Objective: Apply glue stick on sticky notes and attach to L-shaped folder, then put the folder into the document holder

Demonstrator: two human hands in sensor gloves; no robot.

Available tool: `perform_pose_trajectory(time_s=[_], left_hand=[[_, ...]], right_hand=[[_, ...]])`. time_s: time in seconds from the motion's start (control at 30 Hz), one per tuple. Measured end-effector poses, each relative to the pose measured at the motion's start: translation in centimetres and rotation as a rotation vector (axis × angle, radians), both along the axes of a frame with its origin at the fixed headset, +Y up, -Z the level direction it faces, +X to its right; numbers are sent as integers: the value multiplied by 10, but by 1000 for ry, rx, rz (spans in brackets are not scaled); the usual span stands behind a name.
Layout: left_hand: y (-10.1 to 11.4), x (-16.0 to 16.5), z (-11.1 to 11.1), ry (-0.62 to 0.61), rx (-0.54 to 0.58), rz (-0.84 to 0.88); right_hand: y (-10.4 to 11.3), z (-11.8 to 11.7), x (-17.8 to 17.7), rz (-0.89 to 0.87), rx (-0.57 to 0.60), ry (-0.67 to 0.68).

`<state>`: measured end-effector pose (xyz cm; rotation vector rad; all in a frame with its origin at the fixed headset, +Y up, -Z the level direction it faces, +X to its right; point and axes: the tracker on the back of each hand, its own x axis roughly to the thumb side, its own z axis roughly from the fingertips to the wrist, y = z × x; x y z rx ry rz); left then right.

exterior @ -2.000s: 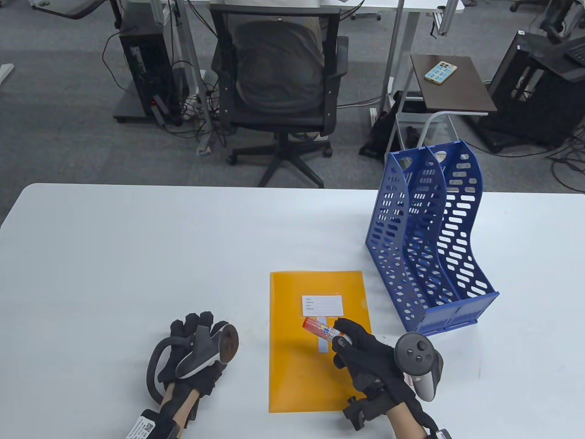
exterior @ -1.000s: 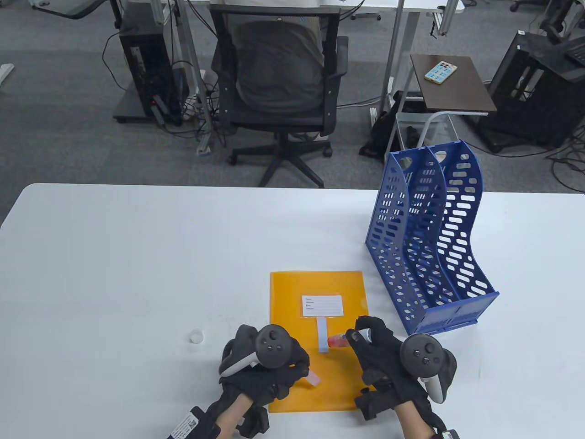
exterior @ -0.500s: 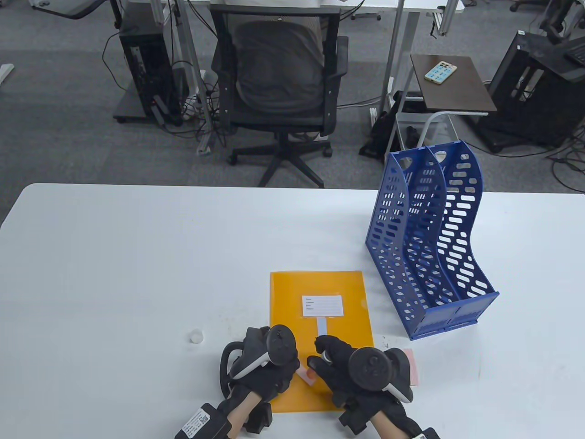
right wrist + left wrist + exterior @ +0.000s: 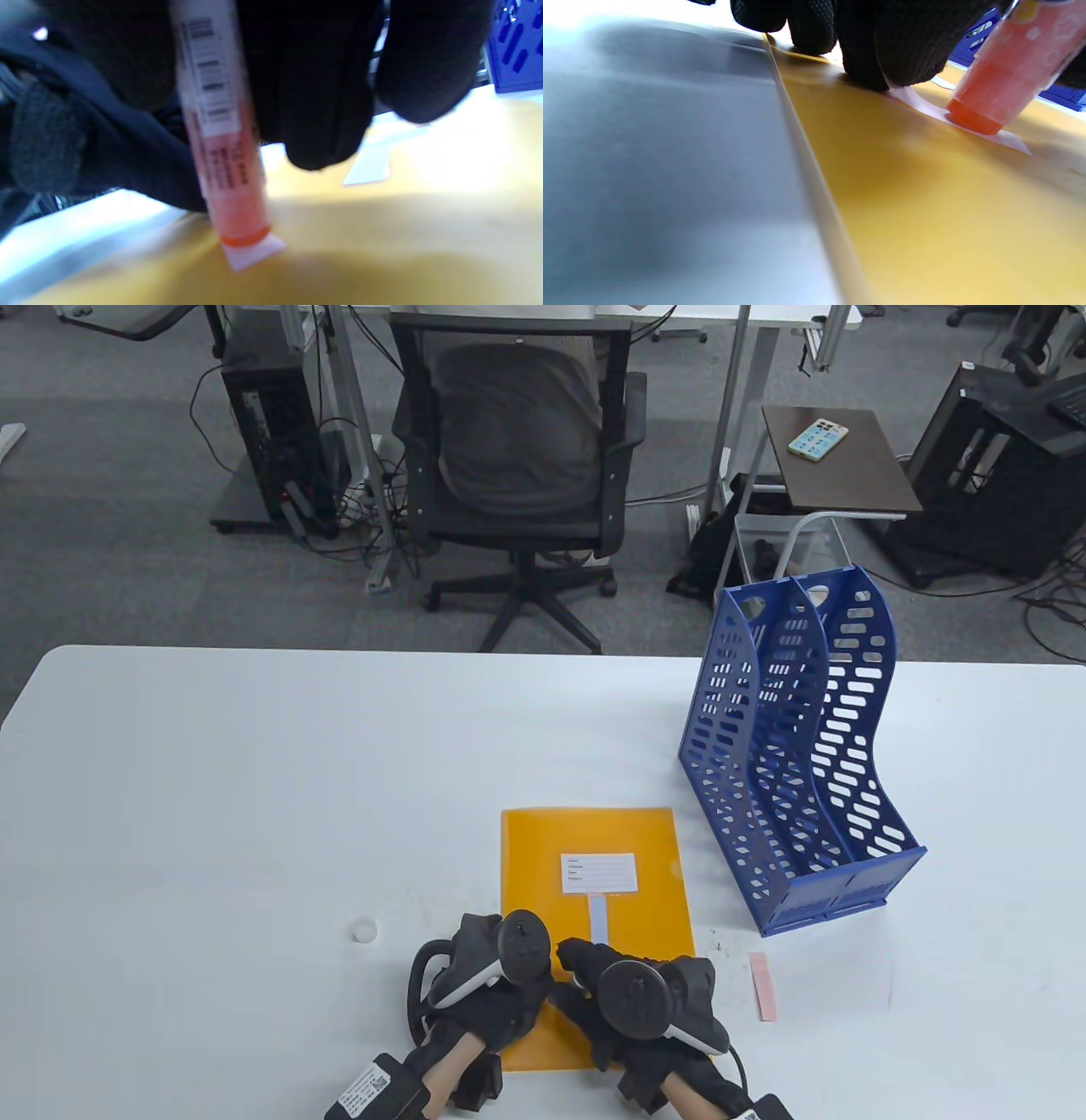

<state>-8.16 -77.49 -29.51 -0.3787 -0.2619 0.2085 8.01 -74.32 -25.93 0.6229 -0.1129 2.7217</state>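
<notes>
The orange L-shaped folder (image 4: 636, 831) lies flat on the table, bearing a white label (image 4: 600, 872) and a pale blue sticky strip (image 4: 599, 916). My left hand (image 4: 488, 993) is at the folder's lower left, where a fingertip (image 4: 882, 63) presses one end of a pink sticky note (image 4: 984, 133) onto the folder (image 4: 925, 212). My right hand (image 4: 611, 984) grips the red glue stick (image 4: 220, 140), whose tip (image 4: 973, 123) rests on that note (image 4: 250, 252). In the table view both hands hide the note and the stick.
The blue two-slot document holder (image 4: 797, 763) stands upright right of the folder. Another pink sticky note (image 4: 765, 986) lies on the table right of my right hand. A small white cap (image 4: 363, 929) sits left of my left hand.
My left hand came from the left to the folder's lower corner with a pink note. My right hand moved down-left with the glue stick onto that note, uncovering the other pink note.
</notes>
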Motion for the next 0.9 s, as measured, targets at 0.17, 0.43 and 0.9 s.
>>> perform_pose_trajectory(time_s=[0.17,0.43,0.9], left_hand=[[0,1,1,-2,15,-16],[0,2,3,-6,35,-21],[-1,3,5,-4,48,-24]], right_hand=[[0,1,-3,40,-27,13],[1,1,-2,70,-41,22],[8,-1,22,-75,-23,-47]])
